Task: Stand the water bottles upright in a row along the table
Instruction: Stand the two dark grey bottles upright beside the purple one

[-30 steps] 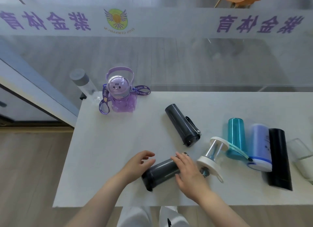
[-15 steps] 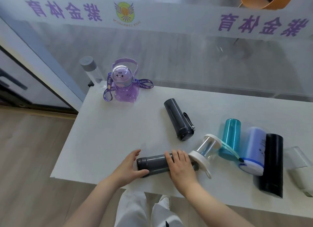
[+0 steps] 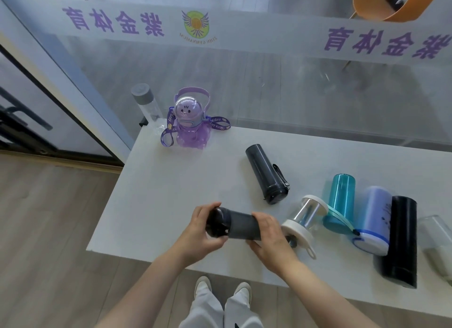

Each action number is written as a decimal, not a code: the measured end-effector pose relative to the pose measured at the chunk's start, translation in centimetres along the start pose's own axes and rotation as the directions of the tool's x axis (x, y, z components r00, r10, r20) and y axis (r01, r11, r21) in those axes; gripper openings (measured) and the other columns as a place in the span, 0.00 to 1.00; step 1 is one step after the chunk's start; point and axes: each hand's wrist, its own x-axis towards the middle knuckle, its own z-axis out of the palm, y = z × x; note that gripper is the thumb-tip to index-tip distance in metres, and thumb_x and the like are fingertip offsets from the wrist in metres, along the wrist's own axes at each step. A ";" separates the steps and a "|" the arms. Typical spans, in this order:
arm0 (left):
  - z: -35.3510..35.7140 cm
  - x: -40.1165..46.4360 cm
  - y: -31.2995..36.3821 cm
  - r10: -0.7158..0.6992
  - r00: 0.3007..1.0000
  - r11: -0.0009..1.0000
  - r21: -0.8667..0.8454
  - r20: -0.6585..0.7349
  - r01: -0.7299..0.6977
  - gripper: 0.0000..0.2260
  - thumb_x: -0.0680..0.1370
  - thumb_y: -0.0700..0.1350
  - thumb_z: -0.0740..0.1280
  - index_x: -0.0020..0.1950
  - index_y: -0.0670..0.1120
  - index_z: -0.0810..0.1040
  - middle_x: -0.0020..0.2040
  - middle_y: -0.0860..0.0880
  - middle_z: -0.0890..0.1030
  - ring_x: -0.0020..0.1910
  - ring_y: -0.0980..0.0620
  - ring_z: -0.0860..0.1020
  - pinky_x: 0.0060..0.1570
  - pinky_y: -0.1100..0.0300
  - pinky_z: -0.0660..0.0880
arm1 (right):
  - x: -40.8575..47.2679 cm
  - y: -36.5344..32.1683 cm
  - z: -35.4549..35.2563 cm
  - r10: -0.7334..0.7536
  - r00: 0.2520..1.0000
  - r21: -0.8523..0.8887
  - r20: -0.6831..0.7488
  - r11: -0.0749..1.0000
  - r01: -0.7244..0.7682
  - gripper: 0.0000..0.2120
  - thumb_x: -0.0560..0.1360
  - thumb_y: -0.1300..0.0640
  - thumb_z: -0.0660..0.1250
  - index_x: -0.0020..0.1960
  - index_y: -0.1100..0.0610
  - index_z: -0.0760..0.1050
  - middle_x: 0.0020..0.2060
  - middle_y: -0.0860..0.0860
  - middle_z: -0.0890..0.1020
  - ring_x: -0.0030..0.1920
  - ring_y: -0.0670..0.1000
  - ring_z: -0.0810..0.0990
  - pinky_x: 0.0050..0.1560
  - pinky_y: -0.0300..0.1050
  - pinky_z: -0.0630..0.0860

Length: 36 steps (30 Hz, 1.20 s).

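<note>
A smoky grey bottle point(image 3: 238, 226) is held lying sideways just above the white table point(image 3: 156, 193). My left hand point(image 3: 201, 230) grips its dark cap end, my right hand point(image 3: 271, 237) grips the other end. Upright at the far left corner stand a clear bottle with a grey cap point(image 3: 145, 104) and a purple cartoon bottle point(image 3: 192, 123). Lying flat are a dark bottle with a strap point(image 3: 265, 172), a clear bottle with white ends point(image 3: 304, 217), a teal bottle point(image 3: 340, 200), a lilac bottle point(image 3: 374, 217) and a black bottle point(image 3: 401, 239).
A glass wall with purple lettering runs just behind the table. A clear container point(image 3: 437, 239) lies at the right edge of the view. The table's left and near edges drop to wooden floor, and my feet point(image 3: 222, 291) stand at the near edge.
Both hands have closed round the smoky grey bottle and lifted it off the table. The camera has swung a little to the left.
</note>
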 end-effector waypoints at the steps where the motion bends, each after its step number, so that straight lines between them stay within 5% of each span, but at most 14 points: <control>1: -0.2 0.1 0.5 0.034 0.999 0.999 0.005 -0.008 -0.034 0.34 0.69 0.48 0.74 0.70 0.63 0.62 0.63 0.58 0.65 0.63 0.65 0.69 0.61 0.70 0.70 | 0.1 -0.1 0.0 0.008 1.000 0.052 -0.002 0.999 -0.008 0.30 0.73 0.53 0.71 0.70 0.58 0.64 0.64 0.54 0.71 0.64 0.55 0.69 0.68 0.48 0.65; 10: 0.2 0.1 4.4 0.268 0.962 0.956 0.137 -0.050 -0.259 0.35 0.69 0.51 0.74 0.73 0.56 0.63 0.66 0.54 0.65 0.67 0.54 0.68 0.67 0.62 0.68 | 0.1 -1.5 1.2 0.209 0.974 0.297 0.093 0.927 -0.227 0.29 0.71 0.42 0.69 0.65 0.40 0.57 0.53 0.39 0.74 0.48 0.36 0.74 0.40 0.25 0.67; 14: 1.6 -0.1 5.2 0.324 0.946 0.933 0.172 -0.013 -0.317 0.34 0.69 0.57 0.72 0.73 0.58 0.62 0.67 0.56 0.64 0.68 0.54 0.66 0.69 0.60 0.66 | 0.1 -1.1 2.3 0.288 0.947 0.376 0.144 0.869 -0.321 0.28 0.66 0.42 0.67 0.63 0.39 0.59 0.53 0.35 0.74 0.52 0.33 0.75 0.46 0.28 0.71; 18: 2.5 0.2 5.2 0.307 0.951 0.947 0.108 -0.028 -0.302 0.38 0.69 0.54 0.74 0.74 0.53 0.60 0.67 0.52 0.67 0.66 0.53 0.69 0.68 0.60 0.67 | 0.5 -0.4 2.9 0.292 0.939 0.460 0.182 0.819 -0.343 0.28 0.67 0.49 0.70 0.65 0.41 0.65 0.56 0.43 0.78 0.54 0.41 0.79 0.57 0.49 0.77; 23: 3.3 0.3 3.5 0.124 0.992 0.990 -0.074 0.024 -0.122 0.43 0.67 0.59 0.75 0.76 0.58 0.55 0.68 0.57 0.70 0.68 0.57 0.71 0.66 0.65 0.67 | 0.5 -0.5 2.7 0.294 0.938 0.466 0.185 0.814 -0.348 0.29 0.67 0.46 0.70 0.66 0.39 0.64 0.57 0.41 0.78 0.55 0.40 0.78 0.57 0.48 0.76; 28: 5.4 0.8 1.2 0.087 0.996 0.994 -0.069 0.034 -0.085 0.34 0.70 0.45 0.76 0.68 0.63 0.63 0.65 0.72 0.70 0.66 0.67 0.70 0.62 0.75 0.64 | 0.1 -0.6 1.5 0.256 0.939 0.410 0.230 0.850 -0.332 0.33 0.70 0.55 0.68 0.71 0.44 0.59 0.64 0.46 0.74 0.63 0.45 0.73 0.62 0.42 0.70; 32: 6.6 1.3 0.5 -0.012 1.000 0.997 -0.082 -0.020 0.010 0.26 0.71 0.51 0.76 0.64 0.64 0.69 0.58 0.69 0.76 0.59 0.65 0.75 0.55 0.75 0.68 | -0.3 0.2 -0.5 0.261 0.944 0.412 0.201 0.852 -0.324 0.32 0.76 0.53 0.65 0.75 0.46 0.54 0.71 0.48 0.67 0.69 0.49 0.69 0.69 0.51 0.67; 36: 6.7 2.5 0.3 -0.020 0.998 0.996 -0.083 -0.052 0.015 0.24 0.72 0.49 0.74 0.66 0.56 0.71 0.59 0.61 0.77 0.57 0.59 0.77 0.57 0.63 0.74 | -0.5 -0.3 -3.1 0.210 0.968 0.495 0.135 0.832 -0.249 0.34 0.74 0.48 0.69 0.73 0.41 0.55 0.70 0.44 0.68 0.65 0.42 0.71 0.66 0.39 0.69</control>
